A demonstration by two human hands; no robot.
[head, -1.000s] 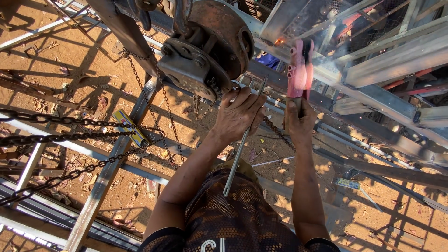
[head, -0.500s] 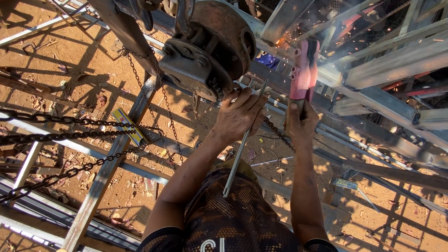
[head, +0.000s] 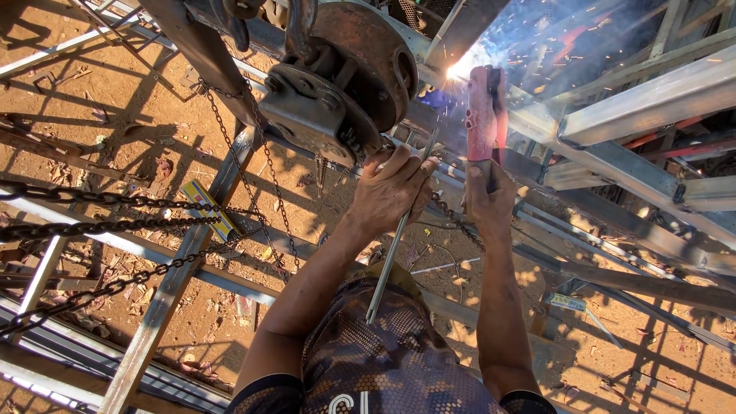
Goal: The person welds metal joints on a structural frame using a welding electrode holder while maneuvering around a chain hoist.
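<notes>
Right hand [head: 491, 201]: closed round the red holder [head: 483, 115], centre-right of frame.
Left hand [head: 392, 192]: at centre, fingers curled round a thin rod [head: 397, 238].
Arc [head: 458, 71]: bright sparks at holder's top, upper centre.
Hoist [head: 337, 84]: rusty, just above left hand.

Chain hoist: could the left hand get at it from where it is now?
Probably yes. The left hand, gripping spare rods, sits right under the chain hoist with nothing between, but its fingers are full.

Single head view, close behind raised hands, facing steel frame [head: 652, 100], dirt ground [head: 115, 92] beyond.
</notes>
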